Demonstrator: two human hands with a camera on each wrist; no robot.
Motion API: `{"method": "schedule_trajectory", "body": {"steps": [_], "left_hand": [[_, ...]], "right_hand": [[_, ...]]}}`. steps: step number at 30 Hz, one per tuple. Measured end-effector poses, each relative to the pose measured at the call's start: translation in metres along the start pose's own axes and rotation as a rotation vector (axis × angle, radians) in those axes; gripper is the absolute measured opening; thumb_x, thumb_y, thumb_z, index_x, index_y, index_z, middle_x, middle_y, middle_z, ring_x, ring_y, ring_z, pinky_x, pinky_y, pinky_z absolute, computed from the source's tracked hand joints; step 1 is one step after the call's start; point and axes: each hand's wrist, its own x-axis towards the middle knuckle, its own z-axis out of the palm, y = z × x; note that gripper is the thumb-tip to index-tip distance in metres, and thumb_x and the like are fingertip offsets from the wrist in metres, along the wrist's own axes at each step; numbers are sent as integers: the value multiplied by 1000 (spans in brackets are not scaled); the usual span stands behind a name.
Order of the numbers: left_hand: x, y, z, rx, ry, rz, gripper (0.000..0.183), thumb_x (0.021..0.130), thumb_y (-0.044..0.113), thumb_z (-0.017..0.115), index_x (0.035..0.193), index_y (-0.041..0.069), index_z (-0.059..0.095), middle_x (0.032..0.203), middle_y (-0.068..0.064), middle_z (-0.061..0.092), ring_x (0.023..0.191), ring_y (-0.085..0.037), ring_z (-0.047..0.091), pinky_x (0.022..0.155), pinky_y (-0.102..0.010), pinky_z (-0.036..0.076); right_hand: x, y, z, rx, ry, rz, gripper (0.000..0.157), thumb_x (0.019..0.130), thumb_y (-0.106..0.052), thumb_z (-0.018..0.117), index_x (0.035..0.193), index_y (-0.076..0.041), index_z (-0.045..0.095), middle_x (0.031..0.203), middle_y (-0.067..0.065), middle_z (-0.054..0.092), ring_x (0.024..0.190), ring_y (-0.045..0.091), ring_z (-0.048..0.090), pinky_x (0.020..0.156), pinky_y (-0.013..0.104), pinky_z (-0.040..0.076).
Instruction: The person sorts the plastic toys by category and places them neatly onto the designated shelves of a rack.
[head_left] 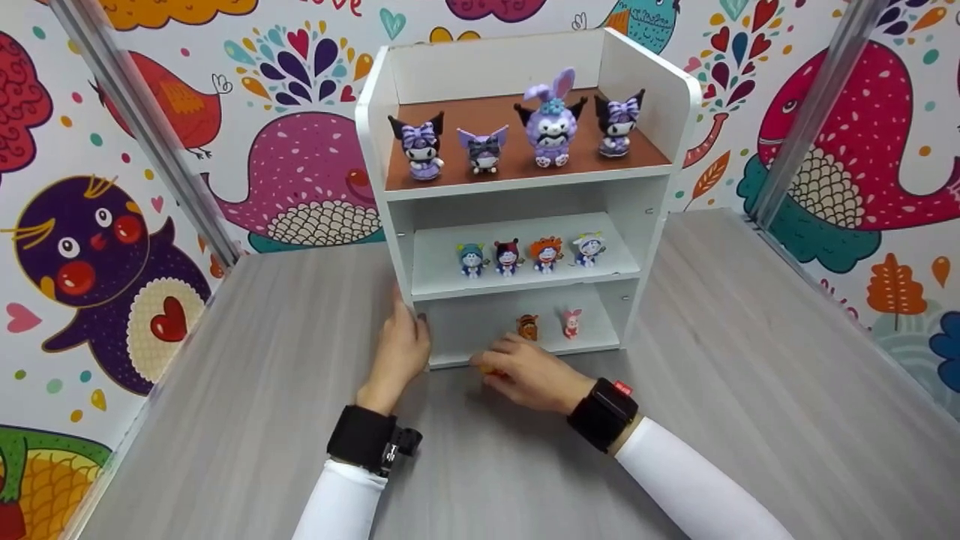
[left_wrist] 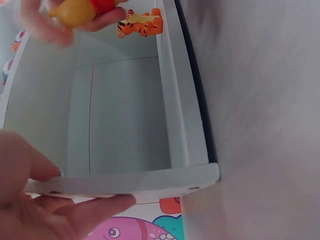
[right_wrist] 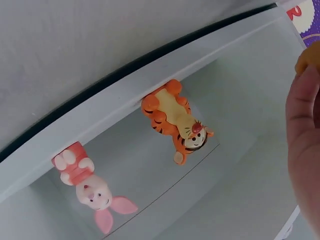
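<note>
My left hand grips the left side panel of a white three-tier shelf unit; in the left wrist view the thumb lies inside and the fingers outside the panel edge. My right hand holds a yellow bear figurine with a red top, just in front of the bottom shelf. Its fingers partly hide the figurine in the head view. On that shelf, an orange tiger figurine and a pink piglet figurine stand side by side near the front edge.
Several figurines with coloured hats line the middle shelf. Several purple-and-black figurines stand on the brown top shelf. The unit rests on a grey wood-grain table, with cartoon-printed walls behind and at both sides.
</note>
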Motion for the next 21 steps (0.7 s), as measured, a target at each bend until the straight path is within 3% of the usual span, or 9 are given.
{"method": "schedule_trajectory", "body": {"steps": [3, 7, 11, 14, 21], "left_hand": [[-1, 0, 0, -5, -1, -3, 63, 97, -2, 47, 153, -9, 19, 134, -42, 53, 115, -51, 61, 93, -60, 52], [-1, 1, 0, 6, 5, 4, 63, 96, -3, 47, 152, -11, 18, 129, -43, 55, 110, -51, 63, 88, -59, 54], [-1, 1, 0, 13, 6, 6, 64, 96, -4, 47, 152, -13, 17, 127, -44, 56, 107, -51, 65, 86, -58, 54], [-1, 1, 0, 9, -4, -4, 64, 97, -3, 47, 153, -12, 16, 131, -43, 53, 112, -51, 63, 91, -58, 53], [0, 2, 1, 6, -2, 0, 63, 97, -4, 47, 153, -10, 18, 133, -41, 53, 113, -51, 62, 92, -58, 53]], "right_hand": [[0, 1, -1, 26, 34, 38, 29, 93, -13, 71, 121, -8, 68, 105, 5, 72, 97, 20, 65, 86, 36, 56], [1, 1, -3, 58, 69, 163, 35, 95, -19, 70, 126, -4, 64, 111, 11, 72, 99, 22, 67, 82, 35, 58], [1, 1, -5, 91, 122, 259, 38, 89, -13, 70, 124, 0, 64, 104, 13, 70, 88, 20, 65, 72, 29, 57], [1, 2, -7, 148, 153, 318, 40, 81, -7, 71, 119, 2, 65, 99, 12, 69, 82, 17, 60, 68, 24, 52], [7, 7, -18, 224, 164, 428, 37, 80, -4, 71, 116, 3, 63, 101, 13, 70, 80, 18, 63, 68, 27, 54]]}}
